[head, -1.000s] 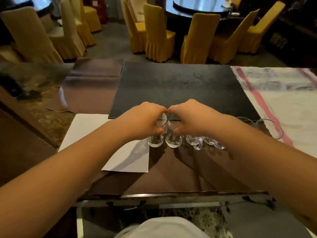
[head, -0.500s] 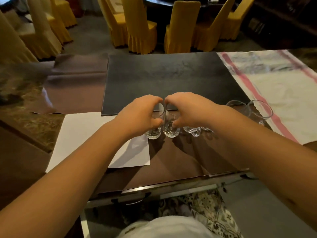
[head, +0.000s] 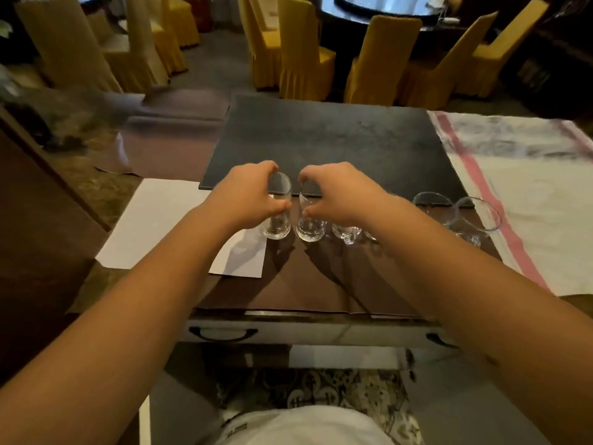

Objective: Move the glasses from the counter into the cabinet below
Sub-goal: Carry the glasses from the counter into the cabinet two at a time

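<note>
Near the front of the table (head: 308, 290), the left hand (head: 247, 195) grips one glass (head: 278, 216) and the right hand (head: 337, 194) grips a second glass (head: 310, 224), fingers curled round the upper walls, with the two glasses just beside each other. Lift both straight up, keep them apart to avoid a knock, and hold them upright while lowering toward the cabinet. Further glasses (head: 346, 234) stand to the right, partly covered by the right forearm, so their count is uncertain. A drawer handle (head: 223, 334) shows below the table edge; the cabinet interior is not visible.
</note>
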